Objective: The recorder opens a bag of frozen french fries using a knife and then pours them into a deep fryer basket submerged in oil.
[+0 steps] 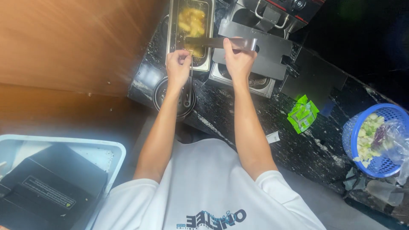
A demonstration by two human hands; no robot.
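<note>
A long flat grey metal handle [219, 42] lies across the steel fryer vat of yellow pieces in oil [191, 25], gripped at its outer end by the closed right hand [238, 59]. The left hand [178, 66] pinches a thin metal rod [189, 81] over a small round black pot [164, 91]. Further right on the dark speckled table [264, 115] lie a green packet [302, 113] and a blue plastic basket of chopped vegetables [377, 136].

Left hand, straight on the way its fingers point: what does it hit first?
Probably the fryer basket of yellow food pieces, directly beyond the left hand. Depth is unclear; the dark handle held by the right hand passes close by.
</note>
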